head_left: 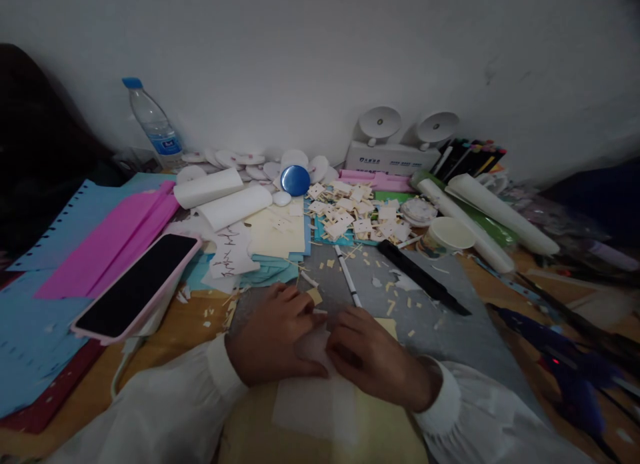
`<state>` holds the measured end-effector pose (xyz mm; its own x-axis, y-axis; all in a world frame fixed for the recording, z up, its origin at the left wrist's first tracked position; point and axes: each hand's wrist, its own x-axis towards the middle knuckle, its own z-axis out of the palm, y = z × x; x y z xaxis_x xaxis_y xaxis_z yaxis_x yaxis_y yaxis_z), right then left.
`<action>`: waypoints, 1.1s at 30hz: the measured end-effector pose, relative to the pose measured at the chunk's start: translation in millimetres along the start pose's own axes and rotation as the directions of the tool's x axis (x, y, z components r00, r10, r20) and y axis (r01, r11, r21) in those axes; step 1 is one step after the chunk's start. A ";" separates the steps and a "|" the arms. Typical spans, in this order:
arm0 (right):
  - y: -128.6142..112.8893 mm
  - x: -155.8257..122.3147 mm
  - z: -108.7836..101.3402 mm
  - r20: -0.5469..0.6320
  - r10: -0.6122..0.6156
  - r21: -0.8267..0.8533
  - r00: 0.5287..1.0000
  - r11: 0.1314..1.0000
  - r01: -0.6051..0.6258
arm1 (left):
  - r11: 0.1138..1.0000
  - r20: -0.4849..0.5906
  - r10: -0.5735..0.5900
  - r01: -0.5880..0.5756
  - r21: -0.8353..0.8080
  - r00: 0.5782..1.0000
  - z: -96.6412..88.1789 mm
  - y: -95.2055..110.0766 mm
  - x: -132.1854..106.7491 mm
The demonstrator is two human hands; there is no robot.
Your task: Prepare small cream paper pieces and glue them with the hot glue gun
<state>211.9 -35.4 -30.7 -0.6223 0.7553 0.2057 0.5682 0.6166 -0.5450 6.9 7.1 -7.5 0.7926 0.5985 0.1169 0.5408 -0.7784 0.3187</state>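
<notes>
A thin white sheet of paper (315, 407) lies over a pale yellow sheet (380, 437) at the front edge of the work mat. My left hand (277, 334) rests on the white paper's left side, with its thumb spread away from the fingers. Close beside it, my right hand (373, 357) has its fingers curled together at the paper's right side, pinching it; the fingertips are partly hidden. Just beyond my hands lie a white pen-like stick (347, 274) and a black box cutter (423, 277).
Small cut-out card pieces (345, 214) heap up behind the grey mat (450, 331), which is strewn with scraps. A phone (137, 287) and pink paper (107, 241) lie left. A paper cup (450, 234) and a blue glue gun (560, 364) are right. A water bottle (155, 127) stands behind.
</notes>
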 end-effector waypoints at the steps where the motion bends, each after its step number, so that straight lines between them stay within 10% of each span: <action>1: -0.8 0.2 -1.0 0.011 -0.008 0.015 1.000 1.000 0.008 | 1.000 0.007 0.000 0.000 -0.002 1.000 -0.6 0.1 0.2; 27: -15.1 -4.0 -17.9 0.246 -0.132 0.259 0.960 0.964 0.066 | 0.999 0.011 0.028 -0.028 0.017 1.000 -2.0 -1.6 0.8; 33: -5.4 -3.9 -23.9 -0.137 0.113 0.341 0.984 0.938 -0.061 | 0.998 0.012 0.051 -0.052 0.030 0.999 -1.8 -1.8 0.6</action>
<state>224.2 -36.4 -9.1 -0.4744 0.8436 0.2516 0.3874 0.4567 -0.8009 5.8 9.1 -6.3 0.8226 0.5555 0.1216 0.5074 -0.8135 0.2840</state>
